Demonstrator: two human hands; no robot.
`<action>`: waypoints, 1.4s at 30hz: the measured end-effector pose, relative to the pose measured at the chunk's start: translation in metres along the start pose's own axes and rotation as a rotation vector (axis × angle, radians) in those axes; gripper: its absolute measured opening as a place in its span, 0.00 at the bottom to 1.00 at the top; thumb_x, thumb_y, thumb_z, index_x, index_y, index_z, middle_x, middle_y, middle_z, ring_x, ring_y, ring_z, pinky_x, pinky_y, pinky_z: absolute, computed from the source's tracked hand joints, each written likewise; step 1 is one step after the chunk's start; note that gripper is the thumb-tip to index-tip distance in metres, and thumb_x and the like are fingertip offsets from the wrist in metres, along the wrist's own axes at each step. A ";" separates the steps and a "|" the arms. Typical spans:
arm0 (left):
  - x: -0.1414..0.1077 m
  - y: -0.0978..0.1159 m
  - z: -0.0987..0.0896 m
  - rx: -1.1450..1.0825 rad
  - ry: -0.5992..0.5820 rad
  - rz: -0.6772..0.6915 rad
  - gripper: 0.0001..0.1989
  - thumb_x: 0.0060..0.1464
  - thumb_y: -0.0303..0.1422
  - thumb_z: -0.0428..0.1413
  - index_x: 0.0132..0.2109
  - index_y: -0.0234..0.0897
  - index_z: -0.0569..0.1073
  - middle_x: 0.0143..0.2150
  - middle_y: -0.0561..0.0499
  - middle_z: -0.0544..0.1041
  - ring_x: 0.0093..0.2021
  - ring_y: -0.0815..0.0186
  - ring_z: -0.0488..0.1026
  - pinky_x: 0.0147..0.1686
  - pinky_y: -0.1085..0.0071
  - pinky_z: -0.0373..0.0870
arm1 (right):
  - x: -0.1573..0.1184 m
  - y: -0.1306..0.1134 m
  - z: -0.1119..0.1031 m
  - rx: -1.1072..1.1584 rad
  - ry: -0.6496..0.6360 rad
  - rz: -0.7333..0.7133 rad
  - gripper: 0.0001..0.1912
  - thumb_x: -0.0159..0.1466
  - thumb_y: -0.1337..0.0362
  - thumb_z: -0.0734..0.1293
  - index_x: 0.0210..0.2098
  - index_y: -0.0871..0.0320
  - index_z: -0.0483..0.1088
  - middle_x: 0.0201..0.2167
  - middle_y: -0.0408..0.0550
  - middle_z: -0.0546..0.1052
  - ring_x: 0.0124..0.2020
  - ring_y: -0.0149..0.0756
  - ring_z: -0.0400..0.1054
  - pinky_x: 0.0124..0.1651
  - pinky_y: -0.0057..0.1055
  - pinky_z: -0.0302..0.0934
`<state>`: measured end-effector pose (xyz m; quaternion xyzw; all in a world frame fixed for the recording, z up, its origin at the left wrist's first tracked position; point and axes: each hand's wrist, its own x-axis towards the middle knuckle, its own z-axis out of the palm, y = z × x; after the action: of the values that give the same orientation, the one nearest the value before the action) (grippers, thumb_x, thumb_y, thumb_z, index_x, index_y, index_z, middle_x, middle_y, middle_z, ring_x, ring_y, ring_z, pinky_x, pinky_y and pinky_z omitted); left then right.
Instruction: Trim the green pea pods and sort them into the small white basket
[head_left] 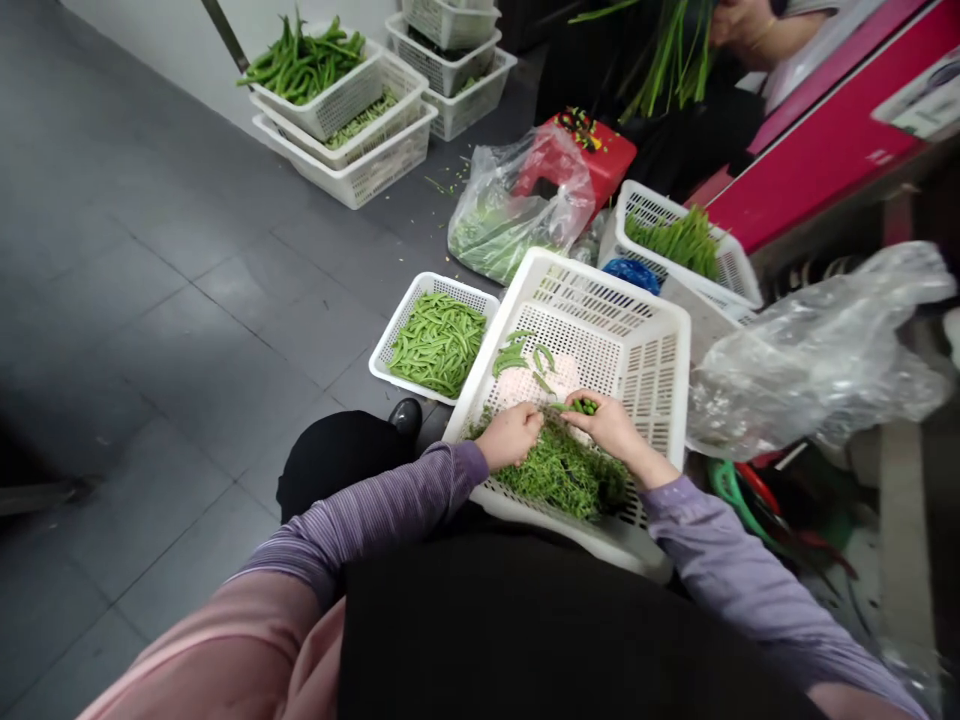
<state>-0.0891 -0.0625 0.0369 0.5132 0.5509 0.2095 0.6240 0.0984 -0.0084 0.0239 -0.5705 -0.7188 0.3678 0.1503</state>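
My left hand (pixel 510 437) is closed in a pinch over a large white plastic basket (pixel 660 345); what its fingers hold, if anything, is too small to make out. Close beside it, my right hand (pixel 609 424) is curled around several green pods (pixel 582 405). Beneath both hands lies a heap of fine green trimmings (pixel 559 475) at the basket's near end. A few loose pods (pixel 511 357) rest farther back, near a pale pinkish patch (pixel 559 372) on the basket's floor. To the left, a smaller white basket (pixel 381 365) holds many green pods (pixel 439 345).
Stacked white baskets (pixel 360 185) with green vegetables stand at the back. A clear bag of greens (pixel 499 235) leans by a red stool (pixel 611 160). Another basket (pixel 739 275) and a crumpled plastic bag (pixel 817 350) are at right. Another person's hand (pixel 742 22) holds long green stems.
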 end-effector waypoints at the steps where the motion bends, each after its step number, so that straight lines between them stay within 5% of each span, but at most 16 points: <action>1: 0.000 0.002 0.000 -0.085 -0.039 -0.023 0.10 0.56 0.34 0.41 0.37 0.34 0.64 0.24 0.55 0.66 0.15 0.76 0.59 0.15 0.78 0.58 | -0.010 -0.008 -0.001 0.017 0.000 -0.012 0.11 0.49 0.56 0.68 0.27 0.57 0.69 0.22 0.40 0.70 0.25 0.32 0.60 0.31 0.27 0.53; 6: -0.010 0.009 0.005 -0.305 -0.211 -0.003 0.07 0.53 0.30 0.44 0.33 0.33 0.65 0.20 0.58 0.62 0.13 0.79 0.56 0.11 0.82 0.51 | -0.042 -0.032 -0.004 0.020 0.035 -0.038 0.09 0.50 0.57 0.67 0.27 0.56 0.69 0.23 0.40 0.71 0.27 0.33 0.62 0.34 0.29 0.54; 15: -0.025 0.014 0.001 -0.397 -0.322 -0.023 0.08 0.49 0.31 0.43 0.24 0.35 0.60 0.15 0.60 0.53 0.11 0.78 0.48 0.11 0.79 0.44 | -0.065 -0.045 0.007 0.261 0.079 0.035 0.10 0.46 0.60 0.71 0.26 0.57 0.69 0.22 0.40 0.69 0.25 0.31 0.61 0.31 0.29 0.56; 18: -0.022 0.004 0.003 -0.086 -0.313 -0.080 0.10 0.47 0.32 0.44 0.22 0.35 0.61 0.14 0.58 0.55 0.13 0.75 0.52 0.14 0.77 0.50 | -0.068 -0.049 0.015 0.668 0.118 0.161 0.13 0.44 0.61 0.72 0.27 0.57 0.67 0.20 0.38 0.67 0.20 0.28 0.60 0.25 0.26 0.56; 21: -0.018 -0.012 0.005 0.438 -0.161 -0.053 0.07 0.43 0.31 0.50 0.20 0.34 0.66 0.17 0.52 0.64 0.21 0.70 0.63 0.22 0.75 0.59 | -0.066 -0.053 0.010 1.028 0.202 0.233 0.15 0.43 0.63 0.73 0.28 0.56 0.65 0.20 0.37 0.67 0.18 0.25 0.60 0.22 0.24 0.56; 23: -0.017 -0.018 0.006 0.563 -0.088 0.041 0.04 0.40 0.28 0.53 0.28 0.33 0.71 0.24 0.49 0.70 0.28 0.68 0.67 0.28 0.74 0.63 | -0.064 -0.053 0.004 1.121 0.230 0.229 0.16 0.43 0.64 0.74 0.27 0.57 0.64 0.21 0.37 0.67 0.18 0.23 0.60 0.21 0.23 0.57; 27: -0.021 -0.009 0.007 0.254 -0.144 0.238 0.23 0.44 0.33 0.53 0.50 0.36 0.65 0.39 0.50 0.71 0.28 0.72 0.68 0.26 0.77 0.64 | -0.062 -0.048 0.006 1.133 0.193 0.259 0.15 0.44 0.65 0.74 0.27 0.58 0.64 0.20 0.37 0.67 0.18 0.23 0.60 0.21 0.22 0.58; 31: -0.023 0.002 0.009 0.125 -0.264 0.195 0.17 0.54 0.37 0.41 0.42 0.32 0.69 0.30 0.52 0.71 0.18 0.76 0.62 0.19 0.78 0.60 | -0.066 -0.042 0.020 0.931 0.153 0.234 0.13 0.49 0.59 0.71 0.28 0.59 0.64 0.18 0.38 0.65 0.18 0.26 0.60 0.22 0.25 0.58; 35: -0.023 0.003 0.005 0.500 -0.109 0.290 0.11 0.49 0.31 0.46 0.28 0.33 0.71 0.24 0.51 0.71 0.24 0.71 0.66 0.26 0.75 0.62 | -0.072 -0.036 0.012 0.160 0.231 -0.054 0.13 0.54 0.61 0.66 0.38 0.59 0.68 0.27 0.46 0.69 0.27 0.34 0.65 0.30 0.30 0.62; 39: -0.029 0.002 0.003 0.817 -0.081 0.381 0.11 0.47 0.31 0.47 0.25 0.35 0.72 0.24 0.48 0.72 0.26 0.66 0.68 0.28 0.72 0.62 | -0.071 -0.036 -0.001 -0.370 -0.110 -0.426 0.11 0.57 0.69 0.61 0.39 0.57 0.70 0.37 0.51 0.70 0.37 0.37 0.66 0.37 0.31 0.61; 42: -0.033 0.002 0.004 0.803 0.040 0.422 0.11 0.49 0.32 0.46 0.27 0.35 0.72 0.26 0.48 0.73 0.27 0.66 0.68 0.30 0.72 0.62 | -0.060 -0.039 0.000 -0.340 -0.190 -0.380 0.07 0.54 0.70 0.63 0.31 0.58 0.71 0.30 0.48 0.71 0.34 0.35 0.65 0.37 0.30 0.60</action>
<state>-0.0952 -0.0908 0.0540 0.8114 0.4840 0.1116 0.3081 0.0892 -0.0676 0.0635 -0.4054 -0.8753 0.2588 0.0505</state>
